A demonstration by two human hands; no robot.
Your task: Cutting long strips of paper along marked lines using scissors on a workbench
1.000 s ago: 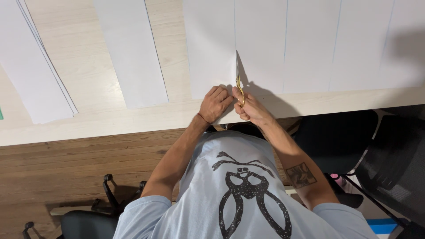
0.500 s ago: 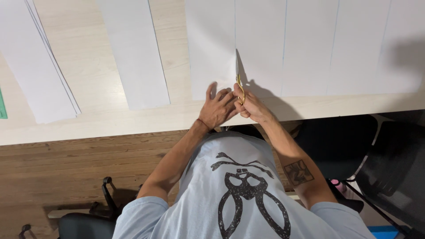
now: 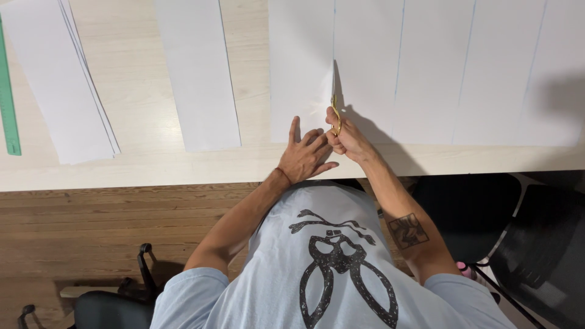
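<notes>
- Two hands work close together at the near edge of the pale wooden surface (image 3: 140,164): the right hand (image 3: 347,137) is clenched round the handles of small gold scissors (image 3: 334,113), and the left hand (image 3: 308,155) lies flat with fingers spread, pressing on the big white sheet (image 3: 426,67).
- That sheet lies on the surface, ruled with thin blue lines (image 3: 399,67) running away from the person; the blades sit on the leftmost line, with the cut edge lifting a little beside them.
- Drift is the likeliest fault, to my eye: the blades are short and the line long, so a small tilt of the wrist could carry the cut off the line and leave a strip of uneven width.
- Fingertips of the left hand rest just beside the blades; if the paper slips under the palm, they could slide toward the cutting edge.
- Paper raised at the cut could buckle or tear rather than shear cleanly if the holding hand stays near the edge while the blades go farther up.
- Well apart to the left lie a single strip (image 3: 196,73), a stack of strips (image 3: 61,79) and a green ruler (image 3: 7,97), out of harm's way.
</notes>
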